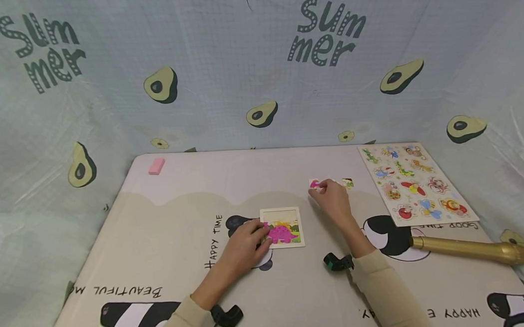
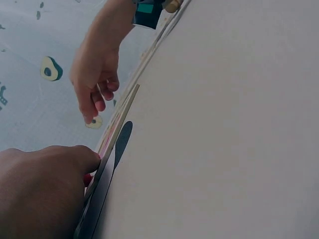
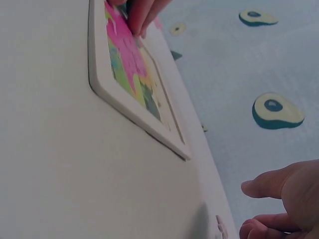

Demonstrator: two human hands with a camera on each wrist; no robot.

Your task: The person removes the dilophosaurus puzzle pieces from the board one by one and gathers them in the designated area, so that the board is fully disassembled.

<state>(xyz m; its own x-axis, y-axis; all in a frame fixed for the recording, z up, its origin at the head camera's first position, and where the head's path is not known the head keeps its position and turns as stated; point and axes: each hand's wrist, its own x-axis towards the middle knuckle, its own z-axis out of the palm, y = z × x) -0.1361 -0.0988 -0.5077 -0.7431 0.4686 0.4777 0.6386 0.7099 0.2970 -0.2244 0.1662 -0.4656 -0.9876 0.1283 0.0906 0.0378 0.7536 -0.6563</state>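
Note:
A small jigsaw puzzle [image 1: 301, 227] with a pale frame lies mid-table. Its lower part carries a pink dinosaur picture, while a bare strip shows along the top. My left hand [image 1: 245, 242] rests over the frame's left side, fingertips [image 3: 142, 17] touching the picture. Farther back and to the right, my right hand [image 1: 334, 201] reaches down beside a pink-and-white puzzle piece [image 1: 314, 183]. In the right wrist view its thumb [image 3: 266, 186] stands apart from the fingers, with nothing between them. Another puzzle piece [image 1: 348, 183] lies just beyond that hand.
At the back right lies a board of colourful insect pictures [image 1: 407, 184]. A gold-coloured rod [image 1: 470, 251] extends along the right side below it. A pink block [image 1: 156, 166] sits in the far left corner. Printed cloth [image 1: 219, 46] hangs behind the table.

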